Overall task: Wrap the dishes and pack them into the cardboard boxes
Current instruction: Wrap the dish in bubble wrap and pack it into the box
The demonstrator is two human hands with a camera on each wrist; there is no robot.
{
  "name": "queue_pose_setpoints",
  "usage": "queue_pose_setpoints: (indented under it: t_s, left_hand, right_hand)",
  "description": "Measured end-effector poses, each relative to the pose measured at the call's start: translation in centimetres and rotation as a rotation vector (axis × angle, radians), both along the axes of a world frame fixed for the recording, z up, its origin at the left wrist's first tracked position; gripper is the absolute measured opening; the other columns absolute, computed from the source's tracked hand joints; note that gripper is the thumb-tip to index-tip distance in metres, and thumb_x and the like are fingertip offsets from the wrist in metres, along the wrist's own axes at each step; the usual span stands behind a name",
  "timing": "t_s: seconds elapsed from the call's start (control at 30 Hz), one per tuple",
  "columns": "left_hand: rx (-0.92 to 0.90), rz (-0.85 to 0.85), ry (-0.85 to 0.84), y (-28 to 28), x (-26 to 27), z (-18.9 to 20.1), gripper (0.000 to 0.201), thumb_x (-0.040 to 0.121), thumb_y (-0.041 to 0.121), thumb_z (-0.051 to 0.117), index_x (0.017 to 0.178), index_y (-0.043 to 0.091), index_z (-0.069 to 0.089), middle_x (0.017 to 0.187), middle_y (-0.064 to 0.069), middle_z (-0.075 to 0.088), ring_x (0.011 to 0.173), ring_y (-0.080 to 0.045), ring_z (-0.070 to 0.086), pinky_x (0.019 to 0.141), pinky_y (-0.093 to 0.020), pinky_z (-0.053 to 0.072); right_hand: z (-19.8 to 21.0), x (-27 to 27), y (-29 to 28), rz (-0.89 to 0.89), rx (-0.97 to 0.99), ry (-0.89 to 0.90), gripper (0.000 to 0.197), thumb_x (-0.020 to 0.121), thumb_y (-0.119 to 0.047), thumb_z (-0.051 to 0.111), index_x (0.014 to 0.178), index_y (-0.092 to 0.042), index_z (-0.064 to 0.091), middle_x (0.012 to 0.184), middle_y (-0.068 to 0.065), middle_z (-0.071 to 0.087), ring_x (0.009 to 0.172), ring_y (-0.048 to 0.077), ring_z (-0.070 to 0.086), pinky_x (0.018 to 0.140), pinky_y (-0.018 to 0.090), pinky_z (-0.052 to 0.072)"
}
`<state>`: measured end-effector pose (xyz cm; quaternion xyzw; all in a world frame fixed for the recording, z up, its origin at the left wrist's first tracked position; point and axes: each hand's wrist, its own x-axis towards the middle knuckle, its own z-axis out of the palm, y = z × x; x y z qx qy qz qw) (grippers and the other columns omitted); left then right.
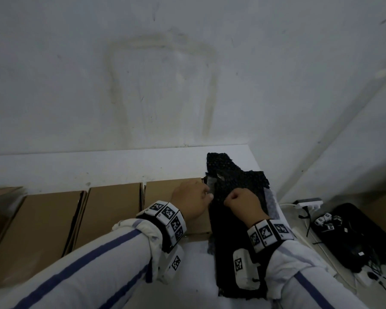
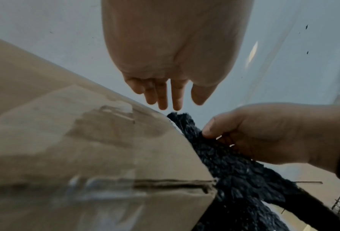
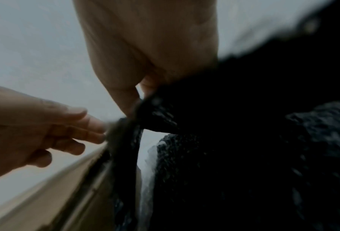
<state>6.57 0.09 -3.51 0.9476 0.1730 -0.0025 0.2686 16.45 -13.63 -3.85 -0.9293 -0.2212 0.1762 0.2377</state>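
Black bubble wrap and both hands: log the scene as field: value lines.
wrap: black bubble wrap lies on the white table, right of the flat cardboard boxes
right hand: right hand grips the wrap's edge
left hand: left hand, fingers straight, reaches toward the wrap above a box
dishes: none in view
floor: cables and a black case at right

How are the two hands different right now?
The right hand is curled, gripping the black wrap; the left hand has straight fingers and holds nothing. The left hand is over a cardboard box; the right hand is over the wrap. Both wear tagged wristbands.
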Motion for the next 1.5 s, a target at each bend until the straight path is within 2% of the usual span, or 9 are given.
queue_pose_setpoints:
  t_s: [0.2, 0.33, 0.43, 0.57, 0.8, 1.1, 1.27, 1.4, 1.5]
  left_hand:
    - [-0.439, 0.163, -0.085, -0.4, 0.5, 1.9, 0.035, 0.096, 0.039, 0.046, 0.073, 0.013, 0.041, 0.073, -0.006, 0.047, 0.068, -0.021, 0.044, 0.063, -0.032, 0.031]
    - [-0.656, 0.315, -0.171, 1.4, -0.4, 3.0, 0.021, 0.087, 0.024, 0.055, 0.074, 0.011, 0.044, 0.079, -0.010, 0.050, 0.077, -0.024, 0.050, 0.068, -0.035, 0.037]
    - [-0.952, 0.427, -0.318, 3.0, -2.0, 3.7, 0.013, 0.077, 0.024, 0.054, 0.076, 0.012, 0.051, 0.092, -0.016, 0.055, 0.090, -0.032, 0.056, 0.079, -0.044, 0.045]
    - [-1.208, 0.531, -0.501, 5.7, -5.1, 4.5, 0.016, 0.091, 0.004, 0.041, 0.079, 0.009, 0.047, 0.085, -0.013, 0.051, 0.077, -0.025, 0.051, 0.068, -0.035, 0.042]
    - [-1.093, 0.670, -0.607, 13.1, -14.4, 6.1, 0.017, 0.095, 0.004, 0.039, 0.079, 0.009, 0.046, 0.081, -0.009, 0.051, 0.071, -0.020, 0.052, 0.061, -0.029, 0.046]
    - [-0.562, 0.935, -0.532, 25.6, -32.5, 5.2, 0.016, 0.092, 0.014, 0.058, 0.077, 0.011, 0.058, 0.066, -0.002, 0.052, 0.062, -0.019, 0.049, 0.055, -0.028, 0.039]
    - [-1.018, 1.003, -0.760, 30.7, -39.2, 6.4, 0.015, 0.094, 0.006, 0.045, 0.090, 0.004, 0.060, 0.079, -0.013, 0.061, 0.063, -0.024, 0.059, 0.055, -0.031, 0.050]
    - [-1.279, 1.012, -0.794, 33.3, -42.9, 7.5, 0.040, 0.096, 0.032, 0.038, 0.087, 0.002, 0.064, 0.076, -0.017, 0.065, 0.066, -0.026, 0.063, 0.060, -0.030, 0.052]
    - [-1.052, 0.960, -0.532, 34.8, -44.5, 7.0, 0.026, 0.093, 0.019, 0.054, 0.103, -0.002, 0.065, 0.104, -0.018, 0.065, 0.097, -0.031, 0.062, 0.082, -0.033, 0.051]
  right_hand:
    - [2.5, -1.9, 1.5, 0.159, 0.240, -0.057, 0.010, 0.079, -0.015, 0.067, 0.070, -0.015, 0.065, 0.078, -0.004, 0.047, 0.083, 0.014, 0.050, 0.067, 0.020, 0.031]
    - [2.6, -2.3, 2.6, 0.140, 0.434, 0.083, 0.007, 0.077, -0.028, 0.071, 0.073, -0.025, 0.067, 0.089, 0.002, 0.060, 0.091, 0.017, 0.057, 0.080, 0.025, 0.041]
    - [2.3, -1.7, 3.6, -0.069, 0.418, 0.100, 0.031, 0.083, -0.036, 0.067, 0.107, -0.017, 0.061, 0.111, 0.008, 0.057, 0.102, 0.022, 0.056, 0.088, 0.031, 0.045]
    - [2.5, -2.8, 6.2, -0.227, 0.487, 0.484, 0.043, 0.080, -0.033, 0.069, 0.113, -0.017, 0.048, 0.116, 0.009, 0.054, 0.104, 0.025, 0.057, 0.093, 0.040, 0.048]
    - [5.2, -9.5, 15.0, -0.031, 0.595, 0.448, 0.033, 0.077, -0.002, 0.062, 0.089, -0.028, 0.047, 0.109, 0.014, 0.057, 0.100, 0.033, 0.059, 0.090, 0.054, 0.050]
    - [7.2, -25.4, 28.0, 0.280, 0.628, 0.586, 0.078, 0.079, 0.003, 0.065, 0.145, -0.021, 0.030, 0.113, 0.016, 0.061, 0.104, 0.028, 0.060, 0.092, 0.047, 0.051]
    - [8.3, -32.0, 33.6, 0.389, 0.690, 0.581, 0.019, 0.083, 0.007, 0.060, 0.076, -0.011, 0.063, 0.084, 0.010, 0.064, 0.074, 0.023, 0.060, 0.060, 0.029, 0.050]
    - [8.3, -34.4, 36.1, 0.687, 0.597, 0.190, 0.016, 0.077, 0.010, 0.064, 0.081, -0.003, 0.072, 0.098, 0.013, 0.069, 0.096, 0.022, 0.062, 0.090, 0.023, 0.047]
    - [7.0, -35.9, 36.7, 1.016, 0.215, -0.042, 0.022, 0.080, 0.005, 0.058, 0.093, -0.002, 0.075, 0.118, 0.010, 0.064, 0.116, 0.019, 0.054, 0.092, 0.010, 0.032]
